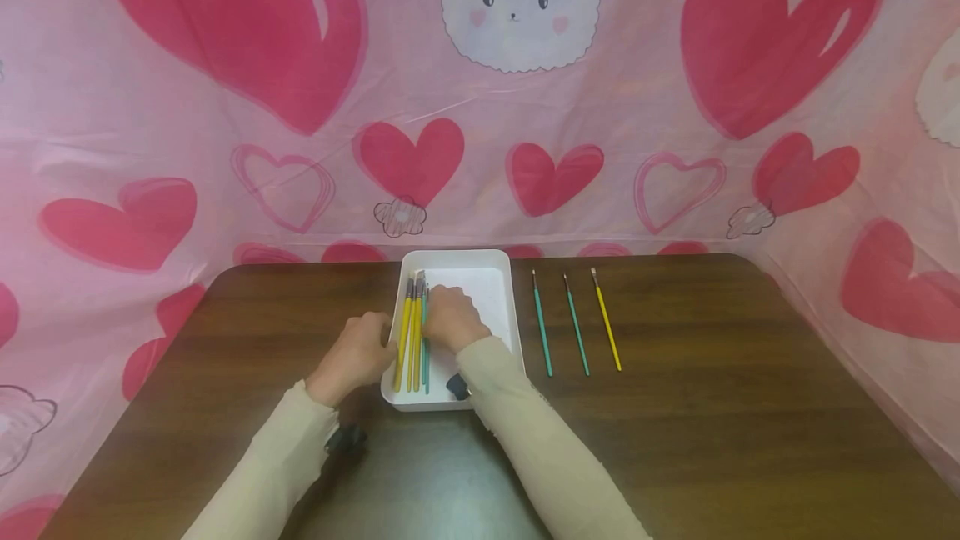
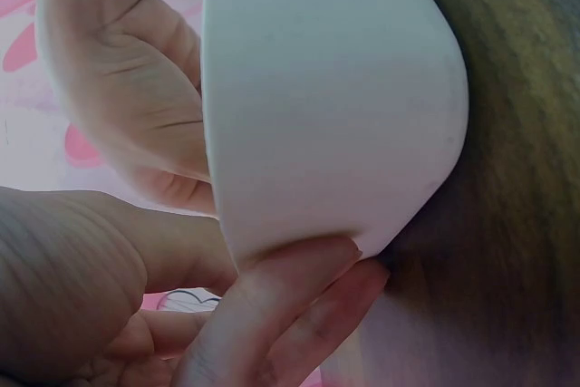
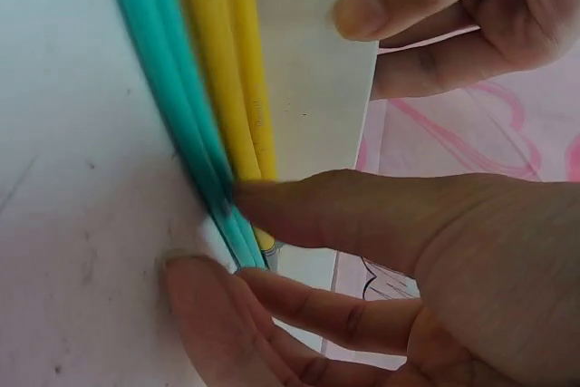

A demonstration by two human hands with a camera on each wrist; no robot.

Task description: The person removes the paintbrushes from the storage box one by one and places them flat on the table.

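Observation:
A white rectangular tray stands on the table with several paintbrushes lying lengthwise along its left side. Yellow paintbrushes lie nearest the left wall, and teal paintbrushes run beside them. My left hand grips that wall, thumb inside and fingers against the outer face. Inside the tray, my right hand has its thumb and fingers about the bristle-end part of a teal paintbrush. In the right wrist view the thumb meets the teal handles, with the index fingertip low near the tray floor.
Right of the tray, two teal paintbrushes and a yellow paintbrush lie spaced apart, bristles away from me. The brown wooden table ends at a pink cloth with hearts, which hangs behind and on both sides.

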